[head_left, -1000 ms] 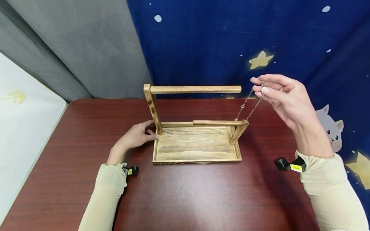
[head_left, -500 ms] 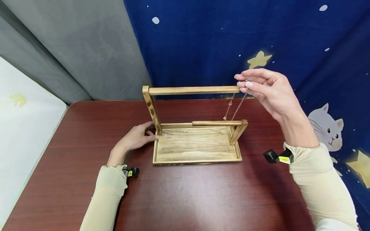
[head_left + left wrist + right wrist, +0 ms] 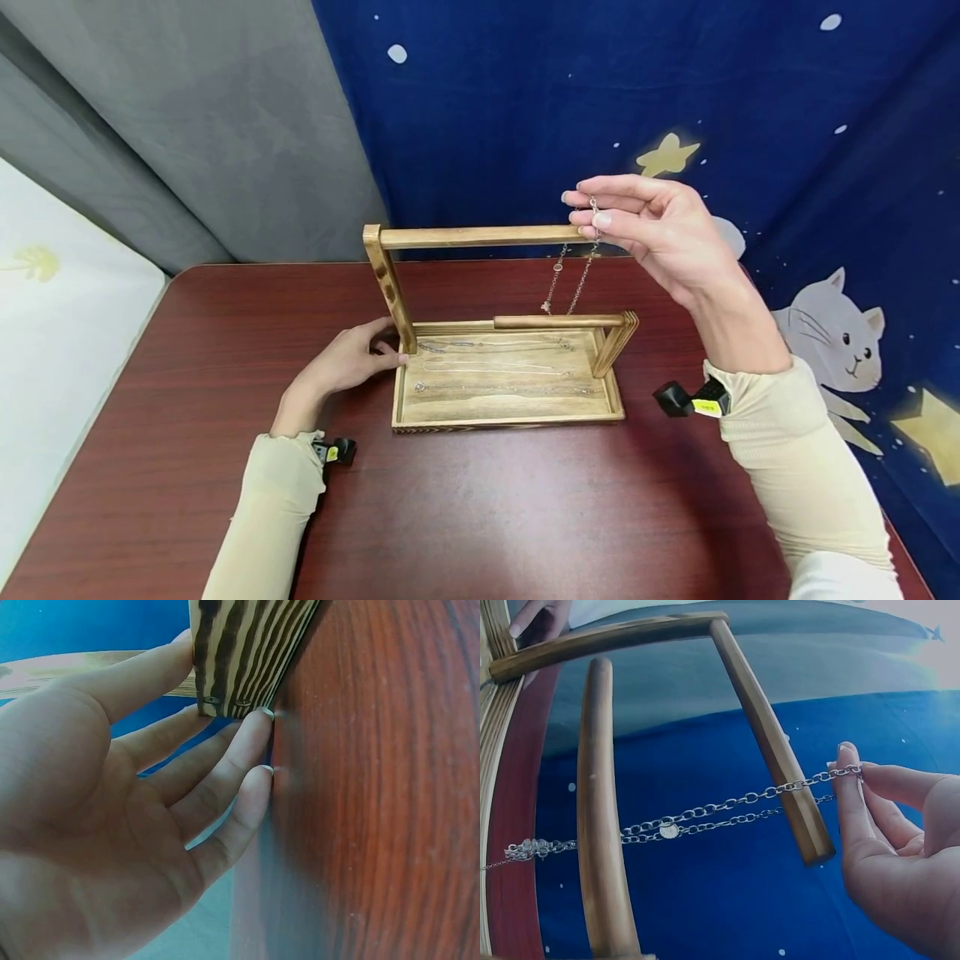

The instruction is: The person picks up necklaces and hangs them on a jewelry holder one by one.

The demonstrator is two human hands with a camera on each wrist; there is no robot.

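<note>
My right hand (image 3: 660, 225) pinches a silver chain necklace (image 3: 579, 283) between thumb and fingers, beside the free right end of the upper bar (image 3: 480, 237) of a wooden jewellery stand. In the right wrist view, one strand of the chain (image 3: 731, 803) crosses in front of that bar and the other passes behind it. A small round disc (image 3: 669, 832) sits on the chain. The chain's lower end is hidden behind the lower bar (image 3: 555, 321) in the head view. My left hand (image 3: 348, 358) grips the stand's left corner, thumb on one side of the wood (image 3: 240, 660) and fingers under it.
The stand's shallow tray (image 3: 510, 423) holds several thin necklaces laid lengthwise, among them a fine chain (image 3: 495, 368). A dark red table (image 3: 480, 508) lies under it. Behind hang a grey curtain (image 3: 225, 125) and a blue curtain (image 3: 487, 108) with stars and a cat.
My right hand has moved left with the chain, from beyond the upper bar's right end to over that end, the loop now around it. My left hand has kept its grip on the stand.
</note>
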